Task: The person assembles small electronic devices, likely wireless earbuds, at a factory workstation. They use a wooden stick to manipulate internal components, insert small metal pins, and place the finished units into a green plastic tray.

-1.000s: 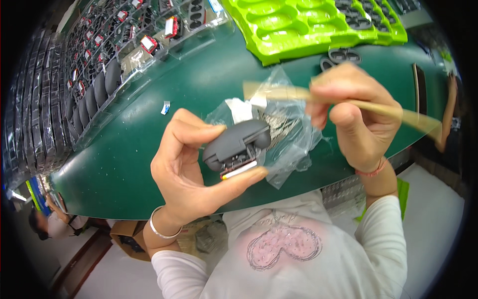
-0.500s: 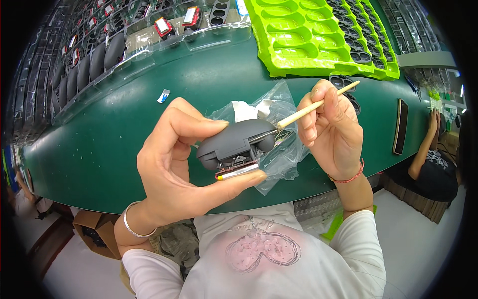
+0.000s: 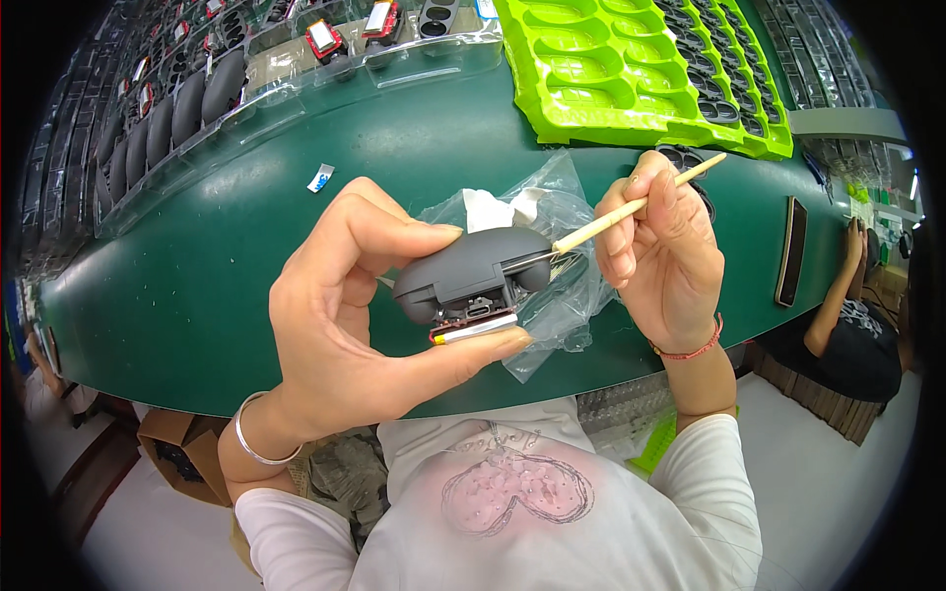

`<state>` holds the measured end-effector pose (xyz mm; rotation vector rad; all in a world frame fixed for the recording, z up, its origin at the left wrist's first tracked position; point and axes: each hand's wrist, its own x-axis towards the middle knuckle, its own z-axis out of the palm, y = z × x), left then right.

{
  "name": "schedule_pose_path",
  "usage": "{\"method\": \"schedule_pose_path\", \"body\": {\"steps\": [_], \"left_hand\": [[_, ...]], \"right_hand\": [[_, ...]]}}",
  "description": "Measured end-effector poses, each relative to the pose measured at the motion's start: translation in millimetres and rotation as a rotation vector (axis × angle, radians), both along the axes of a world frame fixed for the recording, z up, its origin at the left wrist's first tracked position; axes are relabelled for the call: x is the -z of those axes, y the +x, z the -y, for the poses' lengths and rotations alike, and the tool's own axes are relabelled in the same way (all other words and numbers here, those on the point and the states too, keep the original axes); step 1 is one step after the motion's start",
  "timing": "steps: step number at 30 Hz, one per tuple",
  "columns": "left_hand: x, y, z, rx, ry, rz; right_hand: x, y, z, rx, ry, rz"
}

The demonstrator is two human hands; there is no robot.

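My left hand (image 3: 340, 320) is closed round a dark grey, rounded earbud charging case (image 3: 473, 264), thumb below and fingers above. Its underside shows a charging port, a red-edged circuit board and a silver-white battery (image 3: 480, 328) against my thumb. In my right hand (image 3: 665, 251) is a thin wooden-handled pick (image 3: 603, 226), pinched between thumb and fingers. The pick's fine metal tip lies along the seam at the case's right side; how deep it goes is hidden. Beneath the case, a clear plastic bag (image 3: 567, 320) with white scraps (image 3: 488, 209) rests on the green table (image 3: 197, 325).
A bright green tray (image 3: 581, 94) with black parts stands at the back right. Clear trays (image 3: 286, 113) of shells and red boards fill the back left. A phone (image 3: 790, 251) lies at right, near another person's arm (image 3: 838, 286). A small blue-white scrap (image 3: 320, 178) lies left of centre.
Both hands keep their grips, and the pick's tip stays at the case's seam. The whole view has shifted slightly; the hands and case sit a little further right in it.
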<state>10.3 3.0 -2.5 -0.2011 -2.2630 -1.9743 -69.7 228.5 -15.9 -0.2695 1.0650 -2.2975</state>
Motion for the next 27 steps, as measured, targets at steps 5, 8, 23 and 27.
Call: {"method": "schedule_pose_path", "body": {"steps": [5, 8, 23, 27], "left_hand": [[0.6, 1.7, -0.7, 0.016, -0.034, -0.016], [0.6, 3.6, 0.9, 0.013, -0.121, -0.018], [5.0, 3.4, 3.8, 0.03, -0.167, -0.069], [3.1, 1.8, 2.5, 0.04, -0.154, -0.084]], "right_hand": [[1.9, 0.6, -1.0, 0.032, 0.03, -0.082], [3.0, 1.5, -1.6, 0.069, 0.066, -0.16], [4.8, 9.9, 2.1, 0.151, 0.079, -0.272], [1.5, 8.1, 1.7, 0.138, 0.101, -0.305]]}}
